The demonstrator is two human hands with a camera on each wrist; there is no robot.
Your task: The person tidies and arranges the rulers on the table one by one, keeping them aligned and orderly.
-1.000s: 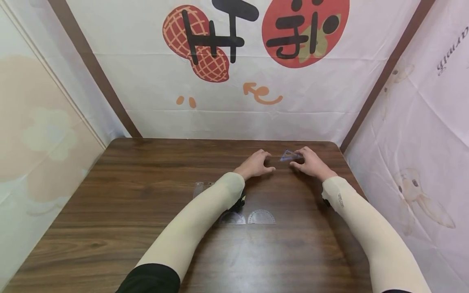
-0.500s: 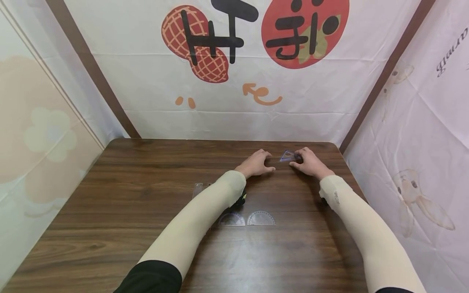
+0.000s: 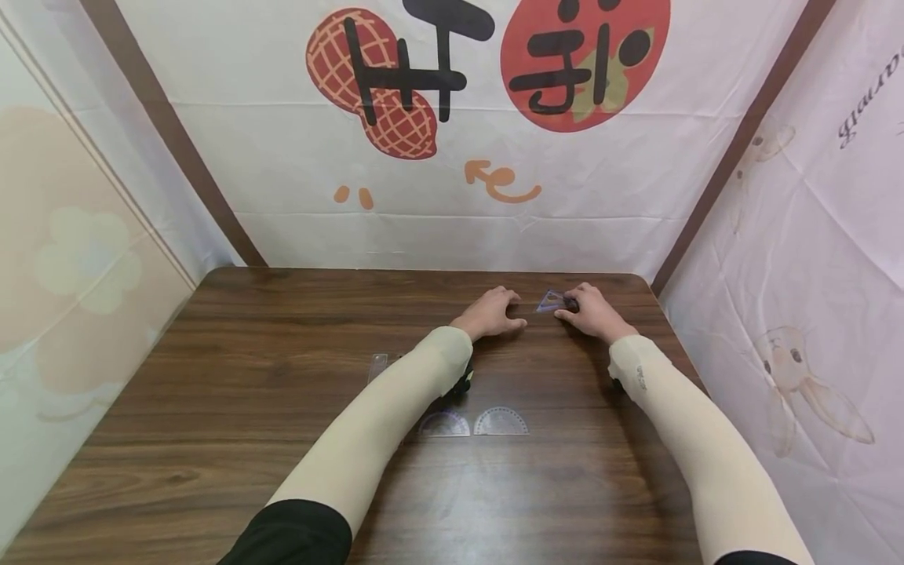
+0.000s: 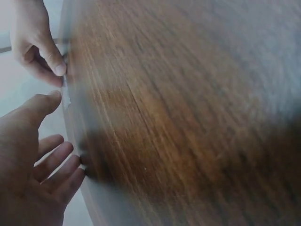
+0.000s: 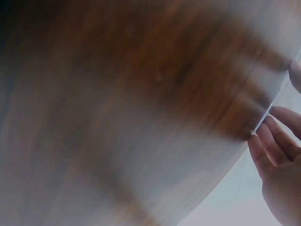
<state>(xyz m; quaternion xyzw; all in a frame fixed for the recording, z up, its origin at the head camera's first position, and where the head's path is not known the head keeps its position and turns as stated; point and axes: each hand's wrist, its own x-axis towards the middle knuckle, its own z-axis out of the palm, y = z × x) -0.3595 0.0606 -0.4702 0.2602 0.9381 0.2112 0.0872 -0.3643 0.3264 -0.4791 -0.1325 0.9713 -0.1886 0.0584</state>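
Near the far right of the table, a clear set square (image 3: 549,300) with a blue outline lies flat. My right hand (image 3: 595,314) holds its right side, thumb nearer me and fingers behind, partly covering it. In the right wrist view the fingertips (image 5: 267,117) meet its thin edge. To the left, my left hand (image 3: 489,312) rests at the table with thumb and fingers spread, holding nothing, apart from the set square. The left wrist view shows the left hand (image 4: 42,155) with loosely bent fingers, close to the right hand (image 4: 40,52).
Two clear protractors, the left one (image 3: 445,424) and the right one (image 3: 501,421), lie side by side nearer me. A clear ruler-like strip (image 3: 377,366) is partly hidden by my left forearm. A printed curtain (image 3: 424,235) stands behind the brown wooden table (image 3: 247,353).
My right hand has shifted slightly left and closer around the set square, whose visible part looks a little smaller. The left hand keeps its place. The whole view drifts slightly.
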